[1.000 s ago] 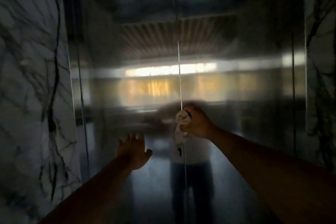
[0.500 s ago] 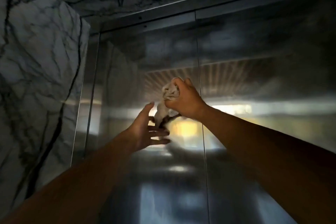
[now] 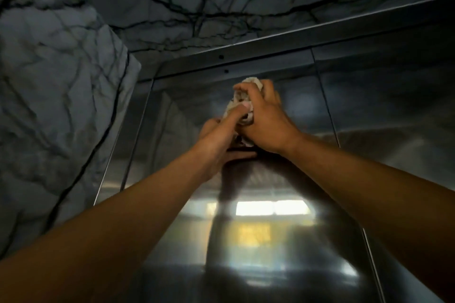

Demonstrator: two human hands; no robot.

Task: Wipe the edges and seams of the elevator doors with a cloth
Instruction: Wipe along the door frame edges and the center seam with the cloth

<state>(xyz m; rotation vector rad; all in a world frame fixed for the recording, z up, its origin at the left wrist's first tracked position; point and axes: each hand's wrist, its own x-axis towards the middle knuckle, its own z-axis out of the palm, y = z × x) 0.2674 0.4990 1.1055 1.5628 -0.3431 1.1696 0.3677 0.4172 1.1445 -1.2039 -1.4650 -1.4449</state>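
A crumpled beige cloth (image 3: 237,100) is held high against the steel left elevator door (image 3: 172,216), just below the top door frame (image 3: 258,55). My right hand (image 3: 267,118) grips the cloth from the right, its fingers curled over the top. From below left, my left hand (image 3: 219,138) meets it, thumb pressed on the cloth and fingers under its hanging end. The centre door seam (image 3: 328,118) runs down to the right of both hands, apart from them. The left door edge (image 3: 138,135) lies further left.
A veined marble wall (image 3: 61,86) stands close on the left, and a marble panel (image 3: 221,2) spans above the door frame. The polished doors reflect bright windows (image 3: 270,208) and my own figure.
My view has tilted upward from mid-door to the top of the doors. My right hand carried the cloth up toward the top frame, and my left hand rose and took hold of the cloth.
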